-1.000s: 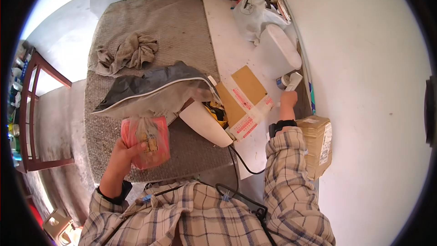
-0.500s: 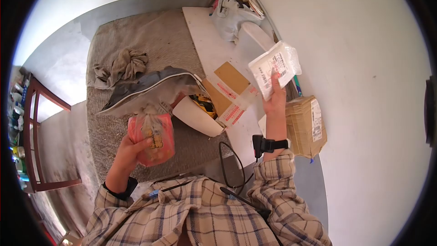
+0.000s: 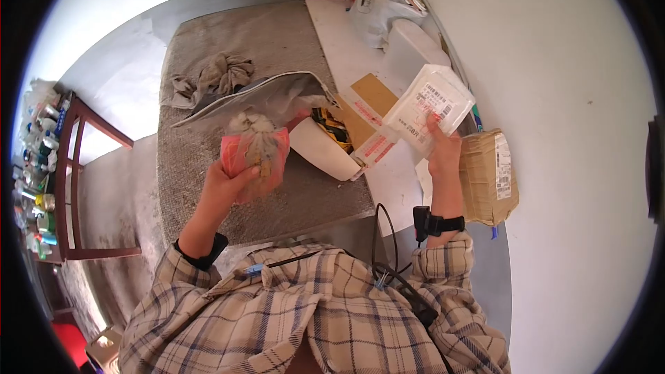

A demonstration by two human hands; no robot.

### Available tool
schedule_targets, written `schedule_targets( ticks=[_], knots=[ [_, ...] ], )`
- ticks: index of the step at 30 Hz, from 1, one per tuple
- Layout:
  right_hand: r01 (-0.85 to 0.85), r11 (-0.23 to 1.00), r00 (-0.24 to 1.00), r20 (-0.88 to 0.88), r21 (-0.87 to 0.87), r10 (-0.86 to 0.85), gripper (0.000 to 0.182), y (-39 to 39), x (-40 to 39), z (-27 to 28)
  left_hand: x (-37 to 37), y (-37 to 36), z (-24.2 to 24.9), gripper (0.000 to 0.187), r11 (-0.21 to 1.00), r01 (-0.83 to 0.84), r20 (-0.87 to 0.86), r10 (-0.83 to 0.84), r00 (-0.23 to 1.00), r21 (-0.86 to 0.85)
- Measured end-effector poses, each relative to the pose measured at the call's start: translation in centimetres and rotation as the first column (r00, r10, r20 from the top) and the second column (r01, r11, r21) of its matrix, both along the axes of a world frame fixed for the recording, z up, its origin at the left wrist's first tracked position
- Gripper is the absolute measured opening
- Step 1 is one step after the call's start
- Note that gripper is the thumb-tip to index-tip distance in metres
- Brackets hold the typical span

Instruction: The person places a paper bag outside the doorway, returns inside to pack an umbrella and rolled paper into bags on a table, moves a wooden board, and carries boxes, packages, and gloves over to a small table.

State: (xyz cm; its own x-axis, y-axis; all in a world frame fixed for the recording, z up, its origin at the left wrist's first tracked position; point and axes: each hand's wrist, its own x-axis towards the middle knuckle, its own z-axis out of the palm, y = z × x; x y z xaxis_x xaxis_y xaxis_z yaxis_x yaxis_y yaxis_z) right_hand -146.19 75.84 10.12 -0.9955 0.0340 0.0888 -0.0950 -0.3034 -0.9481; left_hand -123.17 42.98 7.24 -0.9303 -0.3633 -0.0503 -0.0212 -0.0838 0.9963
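My left hand (image 3: pixel 225 187) is closed around a pink package in clear plastic (image 3: pixel 239 156), the thumb lying across its front and the bunched plastic end pointing up. In my right hand (image 3: pixel 443 149) is a flat white parcel with a printed label (image 3: pixel 431 104), gripped at its lower edge with the label facing me. Just beyond the pink package lies a grey zip bag with a clear front (image 3: pixel 277 93). Between my hands sits an open white pouch (image 3: pixel 322 149) with a black-and-yellow item (image 3: pixel 332 127) showing at its mouth, beside a flat brown cardboard piece (image 3: pixel 374 97) with red-printed tape.
A crumpled grey cloth (image 3: pixel 218 75) lies on the woven mat (image 3: pixel 270 28). Along the right wall stand a taped cardboard box (image 3: pixel 481 176), a white container (image 3: pixel 412 48) and a pale plastic bag (image 3: pixel 374 14). A wooden rack (image 3: pixel 73 187) with bottles is at left.
The view has shifted, so the table sits farther right and higher. The white parcel in my right hand has turned flatter towards me; the pink package has tipped, its bunched end showing more.
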Motion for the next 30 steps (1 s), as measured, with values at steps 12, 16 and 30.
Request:
schedule_targets(
  ticks=[12,16,30],
  knots=[
    [0.035,0.648,0.918,-0.281,0.761,0.280,0.029,-6.7,3.2,-3.3,-3.0,2.2,2.1,0.029,0.975,-0.161,-0.156,0.185,0.970,0.154],
    [0.297,0.483,0.877,-0.435,0.824,0.204,0.027,-7.9,4.1,-3.5,-3.4,2.0,2.3,0.029,0.972,-0.164,-0.165,0.192,0.967,0.169],
    [-0.018,0.949,1.000,0.016,0.314,0.013,0.037,-2.8,1.8,-3.0,-10.3,5.9,5.5,0.042,0.924,0.381,-0.336,-0.355,0.873,0.013]
  ],
)
